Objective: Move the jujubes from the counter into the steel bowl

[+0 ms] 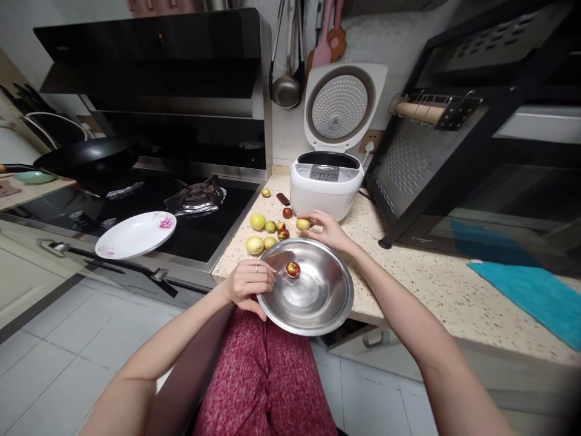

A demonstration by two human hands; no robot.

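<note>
My left hand [252, 283] is closed on the left rim of a shiny metal bowl [313, 297], which sits at the counter's front edge. Inside the bowl lies one reddish-brown jujube with pale patches [293, 269]. Just beyond the far rim, my right hand [324, 229] has its fingers around a yellow-green jujube [303, 224]. Left of it on the counter is a loose group of brown jujubes [282, 234], green ones [270, 226] and larger yellow lemons [255, 245]. Another brown jujube [287, 212] rests near the rice cooker, and a small yellow fruit [265, 192] lies farther back.
Behind the fruit stands a white rice cooker [324, 188] with its lid up, beside a small dark brown object [282, 198]. A floral plate [136, 236] rests at the stove's front, with a wok [91, 151] behind. At right are a dark rack [408, 157] and a teal cloth [531, 290].
</note>
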